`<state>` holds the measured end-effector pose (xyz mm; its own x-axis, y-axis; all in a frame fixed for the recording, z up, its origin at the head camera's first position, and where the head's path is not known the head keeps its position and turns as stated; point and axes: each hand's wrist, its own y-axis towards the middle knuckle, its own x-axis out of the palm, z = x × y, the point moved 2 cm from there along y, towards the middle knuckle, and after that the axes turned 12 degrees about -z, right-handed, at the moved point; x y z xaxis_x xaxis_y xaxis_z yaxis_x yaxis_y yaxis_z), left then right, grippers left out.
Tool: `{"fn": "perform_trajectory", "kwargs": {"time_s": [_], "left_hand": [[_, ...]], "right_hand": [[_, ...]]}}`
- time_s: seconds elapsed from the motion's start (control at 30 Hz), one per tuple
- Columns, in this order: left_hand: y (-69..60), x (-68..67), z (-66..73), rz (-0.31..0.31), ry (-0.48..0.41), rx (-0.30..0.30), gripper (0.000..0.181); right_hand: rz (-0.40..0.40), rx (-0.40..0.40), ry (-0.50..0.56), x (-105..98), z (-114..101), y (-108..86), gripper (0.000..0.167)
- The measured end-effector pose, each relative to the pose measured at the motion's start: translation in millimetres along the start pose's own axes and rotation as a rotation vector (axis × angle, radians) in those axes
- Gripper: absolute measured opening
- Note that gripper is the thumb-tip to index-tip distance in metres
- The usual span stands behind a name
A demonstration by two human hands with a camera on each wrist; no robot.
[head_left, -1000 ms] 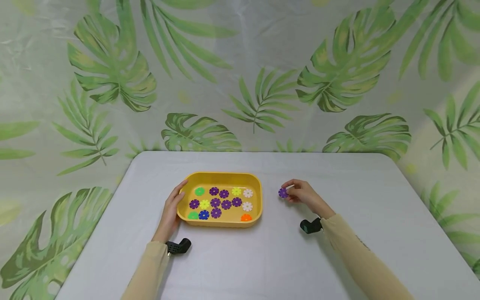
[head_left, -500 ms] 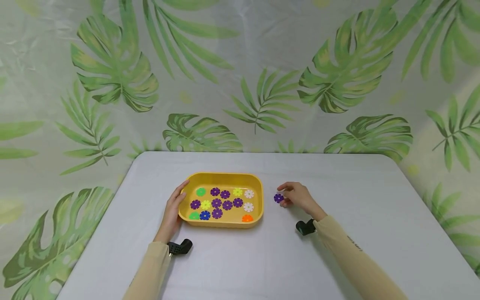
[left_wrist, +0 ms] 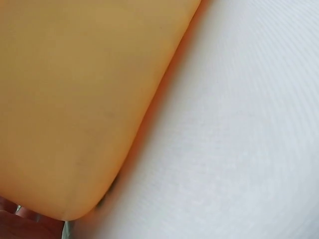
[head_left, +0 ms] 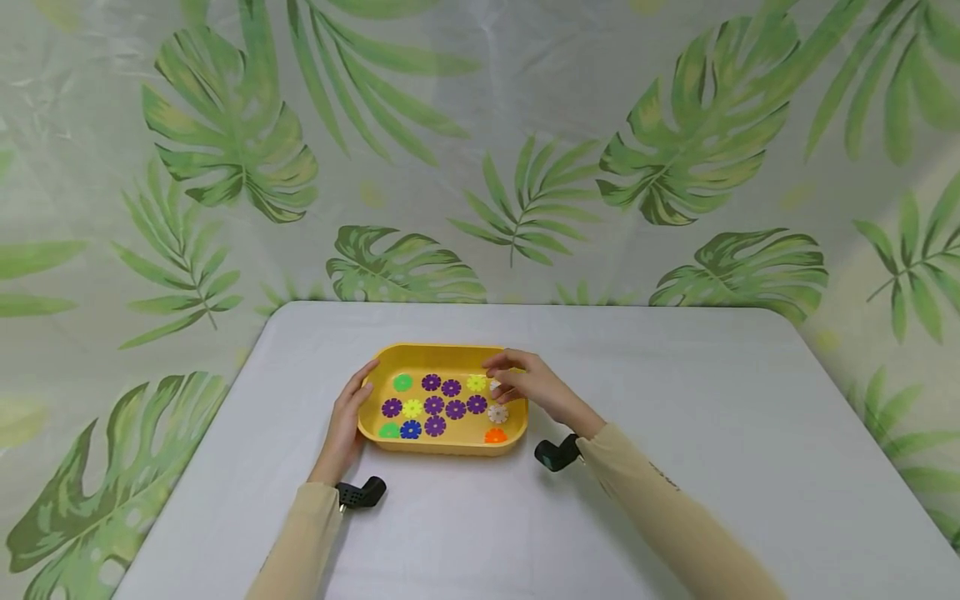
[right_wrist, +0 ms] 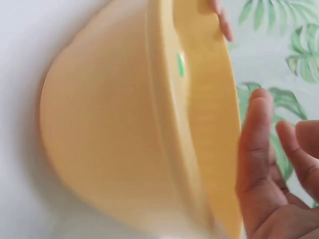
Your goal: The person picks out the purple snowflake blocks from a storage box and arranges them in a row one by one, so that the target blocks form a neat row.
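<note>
Yellow tray: set below frame centre, coloured discs scattered inside
Left hand: tray's left rim grasped
Right hand: fingers parted, released, over tray's right end

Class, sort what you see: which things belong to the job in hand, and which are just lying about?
Likely part of the job:
Yellow tray
Flower-shaped discs inside it
Left hand, gripping the tray's left end
Right hand, at its right end

Likely just surroundings:
Table under the tray
Leaf-patterned backdrop
Black wrist cameras
</note>
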<state>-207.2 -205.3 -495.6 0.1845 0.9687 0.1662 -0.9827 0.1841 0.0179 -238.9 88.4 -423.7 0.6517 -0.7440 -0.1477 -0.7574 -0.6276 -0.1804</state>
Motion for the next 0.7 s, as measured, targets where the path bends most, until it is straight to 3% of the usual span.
{"fn": "perform_trajectory", "kwargs": {"time_s": [0.13,0.4,0.7], "left_hand": [[0.6,0.6,-0.8,-0.004,-0.004,0.010,0.042],[0.3,1.5,0.3,-0.016,-0.006,0.006,0.043],[-1.0,-0.1,0.0,-0.022,-0.017,0.027,0.043]], "right_hand": [[-0.031,0.074,-0.003,21,2,14.6,0.030],[0.095,0.246,-0.116,39,15,31.9,0.022],[0.100,0.263,-0.203,46,21,37.1,0.018]]}}
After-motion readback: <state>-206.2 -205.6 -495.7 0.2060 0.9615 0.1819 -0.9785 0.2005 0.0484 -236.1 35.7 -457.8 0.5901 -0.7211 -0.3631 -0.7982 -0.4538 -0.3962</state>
